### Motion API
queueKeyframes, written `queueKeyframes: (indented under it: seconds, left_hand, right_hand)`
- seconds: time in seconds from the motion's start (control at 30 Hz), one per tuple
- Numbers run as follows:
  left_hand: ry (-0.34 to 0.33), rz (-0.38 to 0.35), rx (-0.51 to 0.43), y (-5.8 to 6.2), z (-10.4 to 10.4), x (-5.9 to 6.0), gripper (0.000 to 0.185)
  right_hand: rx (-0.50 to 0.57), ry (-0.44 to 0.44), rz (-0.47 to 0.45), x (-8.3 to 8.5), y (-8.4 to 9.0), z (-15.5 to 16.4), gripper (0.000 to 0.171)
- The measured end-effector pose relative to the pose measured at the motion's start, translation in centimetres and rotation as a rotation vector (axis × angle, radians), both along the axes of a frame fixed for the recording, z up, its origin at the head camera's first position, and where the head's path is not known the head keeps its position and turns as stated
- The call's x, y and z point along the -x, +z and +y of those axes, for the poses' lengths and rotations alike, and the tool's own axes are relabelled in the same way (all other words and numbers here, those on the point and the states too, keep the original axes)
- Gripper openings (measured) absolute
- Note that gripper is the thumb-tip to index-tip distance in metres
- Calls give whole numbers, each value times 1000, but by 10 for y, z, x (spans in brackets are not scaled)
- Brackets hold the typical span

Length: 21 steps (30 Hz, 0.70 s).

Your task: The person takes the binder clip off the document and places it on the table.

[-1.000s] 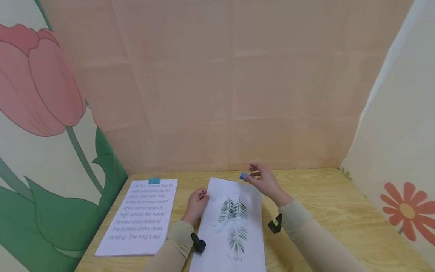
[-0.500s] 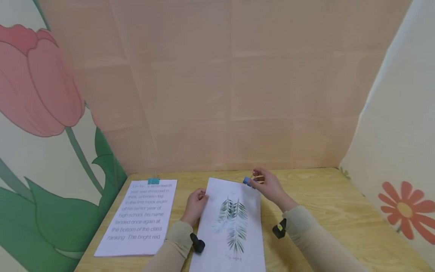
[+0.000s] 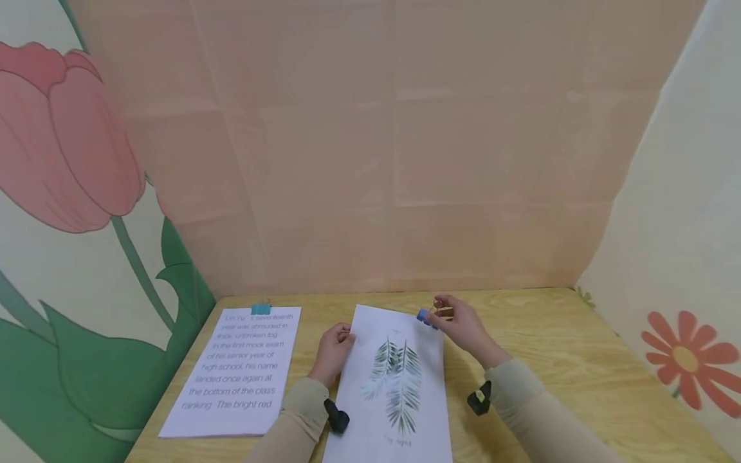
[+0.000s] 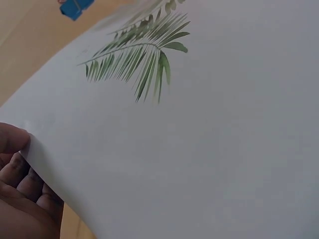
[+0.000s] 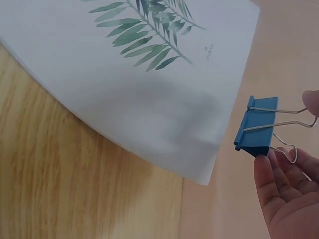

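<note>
A sheaf of white paper (image 3: 359, 392) printed with green palm leaves is held tilted over the table. My left hand (image 3: 332, 352) pinches its left edge; the thumb lies on the front of the sheet in the left wrist view. A blue binder clip (image 5: 259, 124) with wire handles is held in my right hand (image 3: 466, 325) close to the paper's top right corner. In the right wrist view a small gap shows between clip and paper edge, and thumb and fingers are at the wire handles and the clip's underside.
Left of my left hand, a second stack of white paper (image 3: 231, 366) with printed text lies on the wooden table (image 3: 550, 386), a teal binder clip (image 3: 261, 310) at its top edge. A pinkish cloth backdrop (image 3: 393, 161) stands behind the table.
My right hand has moved right and slightly nearer with the binder clip, along the paper's top edge towards its right corner. The left hand stays on the paper's left edge.
</note>
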<state>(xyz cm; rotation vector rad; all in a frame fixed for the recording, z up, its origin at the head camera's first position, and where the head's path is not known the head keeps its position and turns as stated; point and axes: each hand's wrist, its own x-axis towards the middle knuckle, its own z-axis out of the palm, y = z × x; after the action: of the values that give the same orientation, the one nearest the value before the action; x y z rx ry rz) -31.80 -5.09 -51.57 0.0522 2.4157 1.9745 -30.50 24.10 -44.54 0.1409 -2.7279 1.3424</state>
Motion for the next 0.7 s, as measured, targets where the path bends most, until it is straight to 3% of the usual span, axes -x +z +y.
queueKeyframes:
  seconds: [0.7]
  left_hand:
    - [10, 6, 10, -5, 3, -1, 13]
  right_hand:
    - [-6, -43, -1, -7, -18, 27, 60]
